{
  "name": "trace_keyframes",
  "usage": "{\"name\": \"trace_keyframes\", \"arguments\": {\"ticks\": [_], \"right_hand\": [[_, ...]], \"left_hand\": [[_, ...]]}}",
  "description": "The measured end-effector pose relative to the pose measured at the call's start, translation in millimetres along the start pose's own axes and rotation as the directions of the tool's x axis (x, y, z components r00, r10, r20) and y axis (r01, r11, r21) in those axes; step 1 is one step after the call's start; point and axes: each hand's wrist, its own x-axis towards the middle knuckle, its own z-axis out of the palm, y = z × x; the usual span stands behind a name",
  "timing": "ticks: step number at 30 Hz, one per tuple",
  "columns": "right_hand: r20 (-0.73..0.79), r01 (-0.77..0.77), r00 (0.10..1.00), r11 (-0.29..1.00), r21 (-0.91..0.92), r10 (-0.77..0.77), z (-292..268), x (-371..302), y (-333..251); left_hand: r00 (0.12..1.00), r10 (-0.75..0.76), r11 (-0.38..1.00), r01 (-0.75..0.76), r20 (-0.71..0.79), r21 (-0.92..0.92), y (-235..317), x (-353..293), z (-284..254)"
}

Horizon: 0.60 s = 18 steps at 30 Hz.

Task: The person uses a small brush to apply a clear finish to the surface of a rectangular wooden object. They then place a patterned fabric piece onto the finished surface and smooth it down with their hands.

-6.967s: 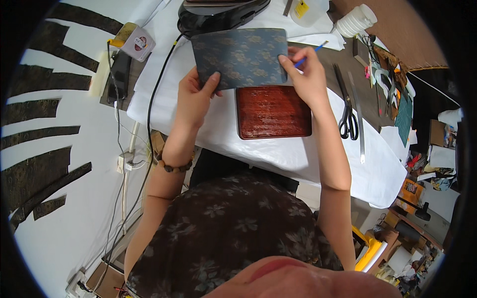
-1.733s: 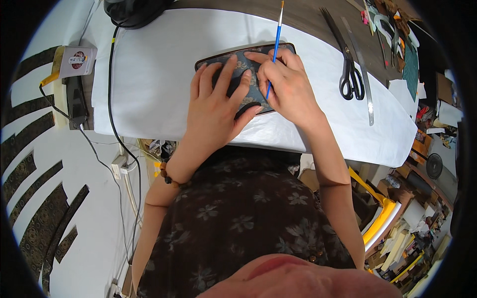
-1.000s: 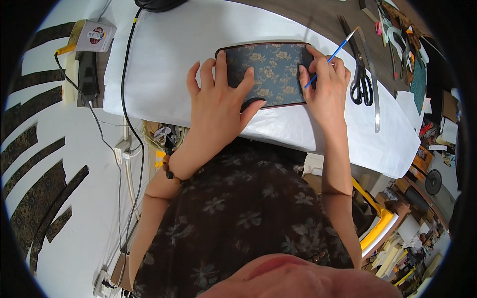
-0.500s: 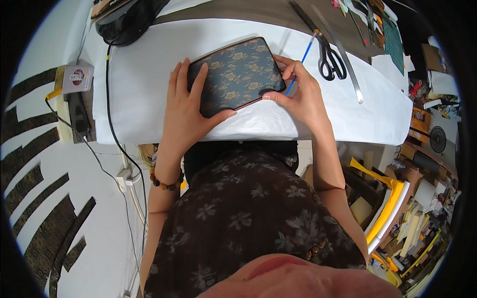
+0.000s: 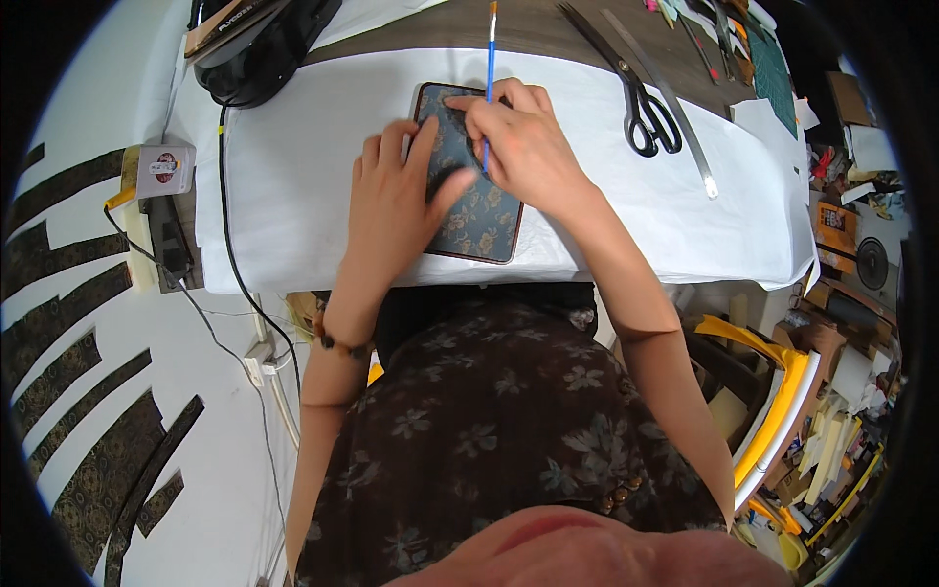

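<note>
A flat rectangular panel [image 5: 474, 220], covered in blue-grey cloth with beige flowers and rimmed in reddish brown, lies on the white-covered table. My left hand [image 5: 396, 201] is at its left side, fingers spread, with the fingertips and thumb over the cloth. Over the upper right part of the panel, my right hand [image 5: 533, 147] is closed around a thin blue paintbrush [image 5: 491, 64], bristles pointing up and away from me. One finger of that hand reaches across to the panel's upper left. The hand hides part of the cloth beneath it.
Black-handled scissors [image 5: 636, 103] and a metal ruler-like strip [image 5: 675, 112] lie at the right. A black device [image 5: 259, 59] with a cable [image 5: 227, 215] stands at the back left. Strips of dark patterned cloth [image 5: 108, 470] hang on the white surface at left. Shelves of materials [image 5: 831, 421] crowd the right.
The panel has turned from lying slanted and wide to standing lengthwise before me. My right hand has moved left over it, and the paintbrush has swung more upright.
</note>
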Motion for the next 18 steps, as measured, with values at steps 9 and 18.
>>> {"name": "trace_keyframes", "arguments": {"ticks": [9, 18], "right_hand": [[0.068, -0.102, 0.991, 0.980, -0.170, 0.115, -7, -6, -10], [0.040, -0.233, 0.965, 0.915, -0.329, 0.260, -40, -35, -12]], "left_hand": [[1.000, -0.021, 0.983, 0.022, -0.004, 0.182, -9, 18, 27], [0.997, -0.069, 0.975, 0.062, 0.026, 0.213, 0, 16, 23]]}}
